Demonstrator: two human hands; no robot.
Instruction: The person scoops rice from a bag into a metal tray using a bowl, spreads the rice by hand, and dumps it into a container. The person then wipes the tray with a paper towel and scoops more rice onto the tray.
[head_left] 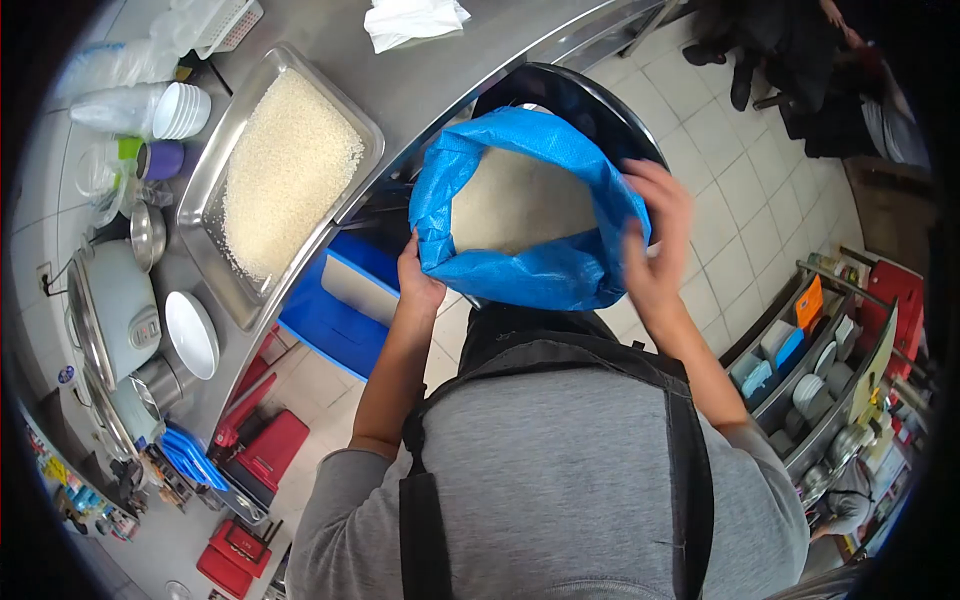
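A blue woven sack (600, 262) stands in front of me with its rim folded outward, and pale grains of rice (520, 200) show inside. My left hand (422, 278) grips the folded rim on the sack's near left side, the thumb up against the blue material. On the sack's right side is my right hand (665, 228), blurred by motion, its thumb and fingers spread at the rim. To the left, a steel tray (375, 140) on the counter bears a large heap of white rice (285, 165).
Behind the sack is a black bin (570, 82). The steel counter (330, 30) holds a white bowl (192, 335), a rice cooker (120, 305) and stacked cups (182, 110). Below it sits a blue crate (345, 335). People (850, 80) are at the upper right; shelves (800, 350) stand right.
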